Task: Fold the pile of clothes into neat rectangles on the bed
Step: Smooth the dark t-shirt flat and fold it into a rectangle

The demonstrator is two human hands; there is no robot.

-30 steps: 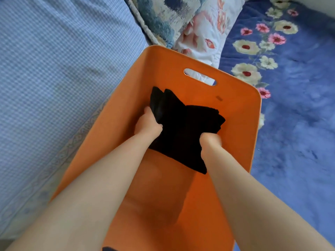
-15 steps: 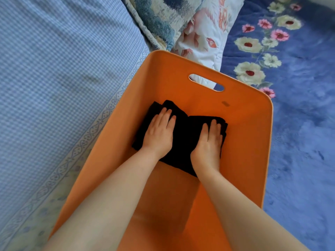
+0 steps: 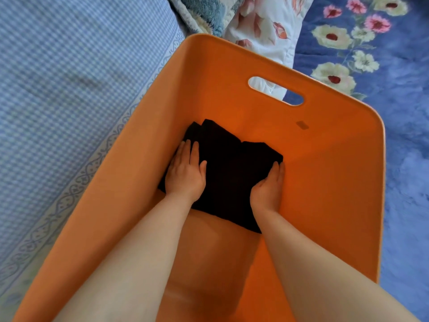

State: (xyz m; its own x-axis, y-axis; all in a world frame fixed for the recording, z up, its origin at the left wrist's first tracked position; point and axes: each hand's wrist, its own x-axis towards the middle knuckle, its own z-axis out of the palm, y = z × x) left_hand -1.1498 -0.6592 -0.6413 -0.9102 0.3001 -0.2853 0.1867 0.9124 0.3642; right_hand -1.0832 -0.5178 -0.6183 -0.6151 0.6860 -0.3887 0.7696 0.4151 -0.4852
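Note:
A folded black garment (image 3: 228,173) lies flat on the bottom of an orange plastic basket (image 3: 332,182), toward its far end. My left hand (image 3: 185,173) rests palm down on the garment's left part, fingers together and stretched out. My right hand (image 3: 268,189) lies along the garment's right edge, fingers curved against its side. Both forearms reach down into the basket from the near side.
The basket's far wall has a handle slot (image 3: 276,90). A blue checked bed sheet (image 3: 69,89) lies to the left. Floral pillows (image 3: 262,22) sit beyond the basket, and a blue flowered blanket (image 3: 394,112) is on the right.
A second ago both hands gripped the black garment above the basket bottom. They lowered it, flattened on top of it, and now have slid apart to its left part and right edge.

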